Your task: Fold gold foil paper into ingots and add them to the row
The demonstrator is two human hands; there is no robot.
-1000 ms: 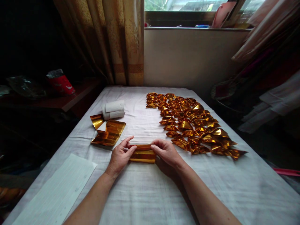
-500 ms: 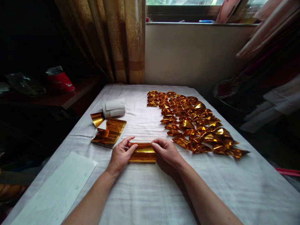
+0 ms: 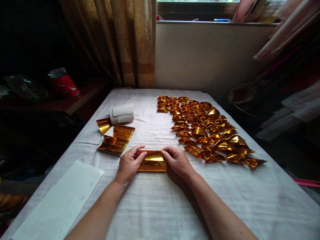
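Gold foil paper (image 3: pixel 152 161) lies flat on the white-clothed surface (image 3: pixel 160 206), right in front of the person, with a hand at each end of it. Left hand (image 3: pixel 129 164) has its thumb and forefinger pressed together on the sheet's left edge, the other fingers curled on the cloth beside it. Right hand (image 3: pixel 178 160) mirrors this: its grip pinches the right edge at the upper corner, knuckles raised. The sheet appears part-folded, a bright band across its middle catching the window light.

To the left, near the left hand but apart from it, sits a loose stack of unfolded gold sheets (image 3: pixel 115 139), and just behind that a roll of white paper (image 3: pixel 121 114). To the right, a wide spread of folded gold pieces (image 3: pixel 205 130) runs from the far edge down to just beside the right hand. A sheet of lined white paper (image 3: pixel 60 203) lies at the near left corner.

As I see it, the risk is in the foil itself: it looks thin and slippery, so uneven pressure from either pinch could skew the crease or tear an edge. The right wrist sits close to the nearest folded pieces, and a careless sweep of that forearm could scatter or flatten them. The cloth is wrinkled too, which may let the sheet slide.
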